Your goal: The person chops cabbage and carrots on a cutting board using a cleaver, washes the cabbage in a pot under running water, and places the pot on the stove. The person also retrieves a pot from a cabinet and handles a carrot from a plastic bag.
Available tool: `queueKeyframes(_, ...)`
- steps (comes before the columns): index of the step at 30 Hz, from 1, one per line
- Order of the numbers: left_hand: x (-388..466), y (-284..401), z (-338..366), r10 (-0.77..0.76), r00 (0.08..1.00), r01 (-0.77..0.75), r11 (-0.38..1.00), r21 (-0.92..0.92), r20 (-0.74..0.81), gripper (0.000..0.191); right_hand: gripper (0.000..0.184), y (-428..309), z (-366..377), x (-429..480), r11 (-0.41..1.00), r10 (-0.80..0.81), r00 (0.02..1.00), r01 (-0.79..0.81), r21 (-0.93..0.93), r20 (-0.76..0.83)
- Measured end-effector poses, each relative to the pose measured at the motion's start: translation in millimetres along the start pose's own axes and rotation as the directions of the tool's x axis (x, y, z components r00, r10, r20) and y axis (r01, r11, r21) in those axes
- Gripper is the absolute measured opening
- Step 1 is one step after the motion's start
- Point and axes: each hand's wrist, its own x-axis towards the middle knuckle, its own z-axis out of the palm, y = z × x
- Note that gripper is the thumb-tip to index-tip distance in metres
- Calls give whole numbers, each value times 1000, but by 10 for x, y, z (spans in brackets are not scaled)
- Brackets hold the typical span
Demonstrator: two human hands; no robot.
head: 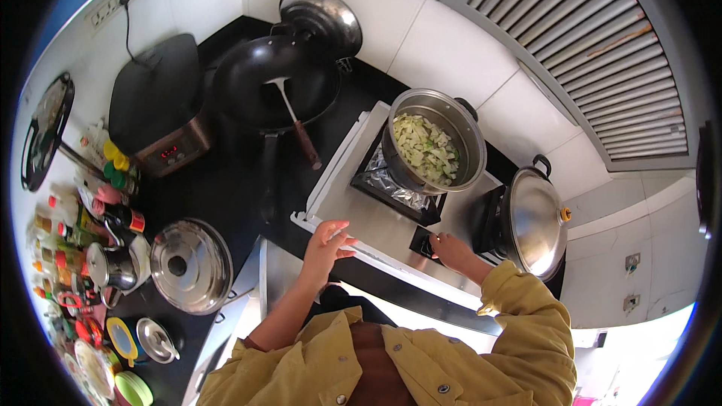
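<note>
With its fingers on the black control knob (424,243) at the stove's front, my right hand (451,252) grips it. My left hand (326,249) hovers by the front left edge of the gas stove (361,203), fingers apart and holding nothing. On the left burner stands a deep steel pot (479,141), uncovered, with chopped pale-green vegetable pieces (427,149) inside. Crumpled foil (403,194) lines the burner beneath it. A wok with a domed steel lid (537,220) sits on the right burner.
Left of the stove, a black wok (242,90) holds a wooden-handled spatula (304,144). Another steel lid (192,268) lies on the black counter near a kettle (110,265) and several bottles (67,259). A vent hood (592,56) overhangs the upper right.
</note>
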Motion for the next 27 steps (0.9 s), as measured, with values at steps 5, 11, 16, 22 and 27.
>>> queueKeyframes(5,-117,6,-275,92,992,-97,994,-56,-87,23,47,17,-73,-18,992,-86,995,89,-89,40)
queueKeyframes(11,-195,41,-488,90,986,-110,985,-136,-140,21,54,32,-140,11,984,-127,988,136,-116,82)
queueKeyframes(16,-298,332,-323,158,981,-150,985,83,-111,21,56,29,-144,24,974,-139,984,156,-165,110)
queueKeyframes(22,256,1067,-19,842,420,-554,-58,830,339,27,51,-13,-155,22,985,-96,990,109,-132,104)
queueKeyframes(27,668,1281,-69,616,650,-205,-422,883,445,21,48,-29,-159,27,989,-70,991,84,-121,118)
